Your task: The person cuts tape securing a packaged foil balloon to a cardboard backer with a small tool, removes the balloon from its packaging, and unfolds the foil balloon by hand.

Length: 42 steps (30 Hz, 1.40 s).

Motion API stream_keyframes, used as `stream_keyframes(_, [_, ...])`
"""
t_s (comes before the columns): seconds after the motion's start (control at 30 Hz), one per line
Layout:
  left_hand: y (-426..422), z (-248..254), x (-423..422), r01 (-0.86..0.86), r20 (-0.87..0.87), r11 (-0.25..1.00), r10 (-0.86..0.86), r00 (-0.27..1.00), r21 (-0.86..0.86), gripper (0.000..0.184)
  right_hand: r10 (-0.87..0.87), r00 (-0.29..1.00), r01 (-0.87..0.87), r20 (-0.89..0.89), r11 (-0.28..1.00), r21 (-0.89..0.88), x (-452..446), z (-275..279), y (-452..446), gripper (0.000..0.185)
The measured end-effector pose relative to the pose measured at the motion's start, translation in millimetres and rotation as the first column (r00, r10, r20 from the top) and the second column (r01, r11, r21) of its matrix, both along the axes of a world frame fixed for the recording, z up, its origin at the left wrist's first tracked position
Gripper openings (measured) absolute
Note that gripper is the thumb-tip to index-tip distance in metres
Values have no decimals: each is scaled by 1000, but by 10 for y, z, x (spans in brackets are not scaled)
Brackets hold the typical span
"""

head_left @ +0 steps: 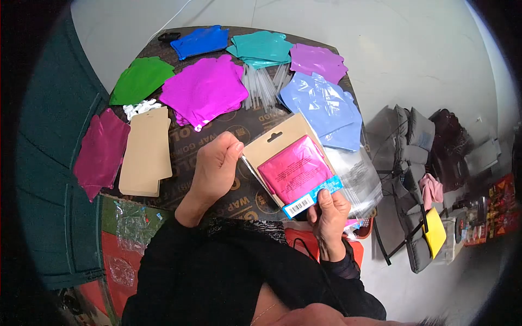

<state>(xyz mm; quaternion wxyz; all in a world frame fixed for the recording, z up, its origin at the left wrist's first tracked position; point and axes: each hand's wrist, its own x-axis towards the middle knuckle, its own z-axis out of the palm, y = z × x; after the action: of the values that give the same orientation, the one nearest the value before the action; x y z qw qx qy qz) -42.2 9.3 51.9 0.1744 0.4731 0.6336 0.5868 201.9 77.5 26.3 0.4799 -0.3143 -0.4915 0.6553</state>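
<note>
A clear packet with a tan hang-hole card and folded pink foil inside is tilted in front of me. My right hand grips its lower edge, the thumb lying by a blue label with a barcode. At the packet's upper left corner, my left hand is closed with thumb against fingers. Whatever it may pinch there is too small to make out. Beneath the packet's right side lie clear plastic bags on the table.
Foil stacks lie around the dark printed table: magenta, green, blue, teal, purple, light blue, dark pink. Translucent straws, white ties and tan cards are there too.
</note>
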Motion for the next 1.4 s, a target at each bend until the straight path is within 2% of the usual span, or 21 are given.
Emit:
stream_keyframes(0.4, [60,21,-58,-41,-30,999,42,999,25,15,27,1000,-27,13,999,20,-78,-37,-21,20])
stream_keyframes(0.53, [108,-16,-155,6,263,998,-22,965,59,14,163,984,-172,-73,974,-144,-118,-24,-56,18])
stream_keyframes(0.7, [125,107,-38,114,370,993,-113,922,20,17,246,963,-260,-106,954,-150,-157,22,-69,13])
stream_keyframes(0.87, [129,39,-55,191,444,978,-207,872,81,20,223,973,-229,-62,964,-133,-150,51,-78,7])
stream_keyframes(1.2, [87,151,0,157,293,986,-165,942,51,19,198,977,-208,-74,966,-155,-134,1,-122,4])
stream_keyframes(1.4, [79,165,44,170,274,984,-176,946,46,18,152,984,-163,-89,978,-129,-150,-59,-130,3])
